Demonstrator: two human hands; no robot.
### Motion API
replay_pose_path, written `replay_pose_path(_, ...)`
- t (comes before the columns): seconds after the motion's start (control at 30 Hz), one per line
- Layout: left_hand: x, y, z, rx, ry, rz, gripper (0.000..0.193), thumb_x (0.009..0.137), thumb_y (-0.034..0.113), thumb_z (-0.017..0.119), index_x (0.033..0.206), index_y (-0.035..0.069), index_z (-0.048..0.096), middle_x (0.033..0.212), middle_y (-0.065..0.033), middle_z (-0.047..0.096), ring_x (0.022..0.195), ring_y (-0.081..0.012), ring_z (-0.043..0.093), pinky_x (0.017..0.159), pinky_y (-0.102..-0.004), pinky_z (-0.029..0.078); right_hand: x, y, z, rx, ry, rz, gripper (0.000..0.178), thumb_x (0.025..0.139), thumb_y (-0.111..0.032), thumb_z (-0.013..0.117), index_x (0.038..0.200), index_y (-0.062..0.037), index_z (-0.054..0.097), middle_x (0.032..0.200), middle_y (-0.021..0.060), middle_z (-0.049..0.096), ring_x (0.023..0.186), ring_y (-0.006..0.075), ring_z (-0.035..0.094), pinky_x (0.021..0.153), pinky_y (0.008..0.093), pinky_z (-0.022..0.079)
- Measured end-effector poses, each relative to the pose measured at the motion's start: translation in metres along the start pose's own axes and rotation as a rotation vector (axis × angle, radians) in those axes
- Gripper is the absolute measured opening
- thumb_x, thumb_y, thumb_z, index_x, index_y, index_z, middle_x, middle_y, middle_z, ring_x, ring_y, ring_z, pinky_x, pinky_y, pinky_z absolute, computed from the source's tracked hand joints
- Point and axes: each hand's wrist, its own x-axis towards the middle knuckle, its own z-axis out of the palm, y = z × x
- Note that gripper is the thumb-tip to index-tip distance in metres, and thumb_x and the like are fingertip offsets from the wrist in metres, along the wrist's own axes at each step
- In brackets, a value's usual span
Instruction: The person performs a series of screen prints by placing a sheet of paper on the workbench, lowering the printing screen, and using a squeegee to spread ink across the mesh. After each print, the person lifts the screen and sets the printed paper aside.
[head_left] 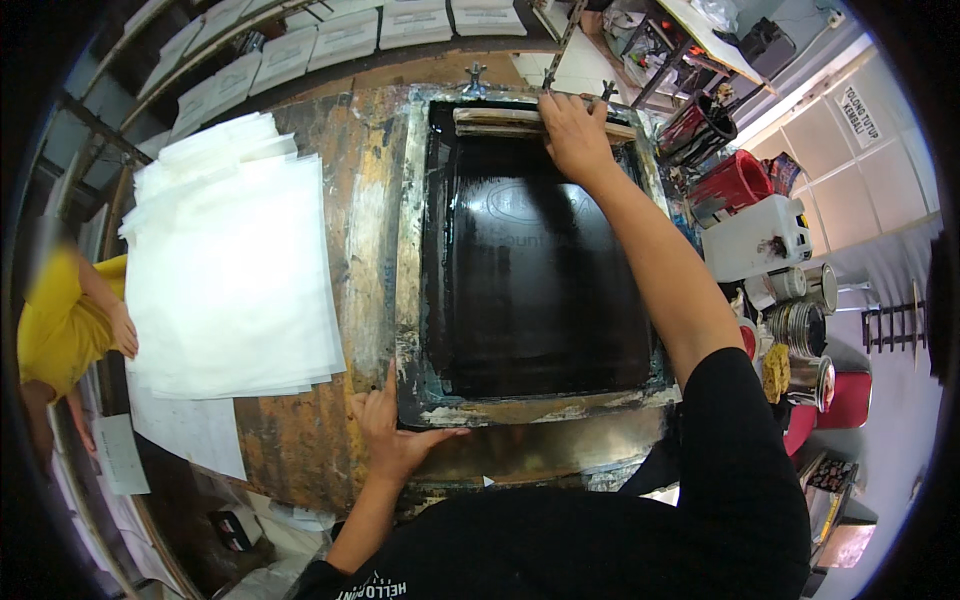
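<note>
A screen printing frame (408, 215) with a worn, paint-stained rim lies on the wooden table before me. Its mesh (545, 290) is covered in wet black ink, and a faint oval and lettering show through it. At the far end of the frame, my right hand (578, 140) is closed over a long wooden squeegee (490, 123) that lies crosswise. My left hand (392, 430) is at the near left corner of the frame. Its index finger points forward and its thumb stretches to the right, with nothing held. Whether it presses on the rim I cannot tell.
Left of the frame lies a stack of thin white sheets (230, 280). Another person in a yellow shirt (75, 320) stands beside it. Metal clamps (475, 80) hold the frame's far edge. Ink-stained buckets (730, 185), a white jerrycan (755, 240) and several tins crowd the right.
</note>
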Motion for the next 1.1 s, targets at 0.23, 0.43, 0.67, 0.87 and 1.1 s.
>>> replay_pose_path(0.23, 0.0, 0.009, -0.009, 0.12, -0.036, -0.076, 0.129, 0.049, 0.068, 0.097, 0.152, 0.001, 0.059, 0.11, -0.0113, 0.062, 0.103, -0.0292, 0.054, 0.094, -0.0442, 0.037, -0.044, -0.02, -0.03, 0.059, -0.033, -0.016, 0.034, 0.089, -0.008, 0.068, 0.122, -0.0103, 0.059, 0.113, 0.0051, 0.065, 0.112, 0.0277, 0.064, 0.097, 0.057, 0.041)
replay_pose_path(0.43, -0.002, 0.009, -0.005, 0.184, -0.067, -0.116, 0.124, 0.051, 0.078, 0.091, 0.15, 0.008, 0.064, 0.108, -0.0136, 0.057, 0.105, -0.0309, 0.053, 0.095, -0.0469, 0.032, -0.062, -0.036, -0.039, 0.039, -0.005, 0.001, 0.053, 0.078, -0.012, 0.081, 0.123, -0.0105, 0.054, 0.114, 0.0061, 0.061, 0.113, 0.0278, 0.06, 0.097, 0.0541, 0.041)
replay_pose_path(0.67, -0.004, 0.009, -0.002, 0.166, -0.006, -0.089, 0.115, 0.051, 0.067, 0.098, 0.144, 0.006, 0.068, 0.112, -0.0122, 0.054, 0.109, -0.0342, 0.052, 0.1, -0.0478, 0.035, -0.178, -0.082, -0.099, 0.112, -0.026, -0.038, 0.052, 0.075, -0.01, 0.082, 0.12, -0.0105, 0.056, 0.112, 0.0067, 0.061, 0.112, 0.0294, 0.059, 0.099, 0.0544, 0.04)
replay_pose_path(0.87, -0.006, 0.013, -0.003, 0.13, -0.013, -0.119, 0.112, 0.053, 0.063, 0.099, 0.141, 0.002, 0.068, 0.116, -0.0125, 0.056, 0.116, -0.0335, 0.051, 0.106, -0.0489, 0.034, -0.263, -0.13, -0.18, 0.17, -0.265, 0.003, 0.033, 0.081, -0.007, 0.07, 0.11, -0.0107, 0.056, 0.102, 0.0071, 0.057, 0.1, 0.029, 0.057, 0.094, 0.0494, 0.039)
replay_pose_path(1.1, 0.0, 0.031, -0.012, -0.206, 0.065, -0.192, 0.108, 0.059, 0.048, 0.104, 0.147, -0.001, 0.063, 0.123, -0.0127, 0.065, 0.113, -0.0279, 0.063, 0.104, -0.0443, 0.046, -0.252, -0.118, -0.218, 0.245, -0.226, -0.018, 0.045, 0.084, -0.03, 0.082, 0.115, -0.0079, 0.058, 0.107, 0.0096, 0.06, 0.107, 0.03, 0.059, 0.096, 0.0495, 0.038)
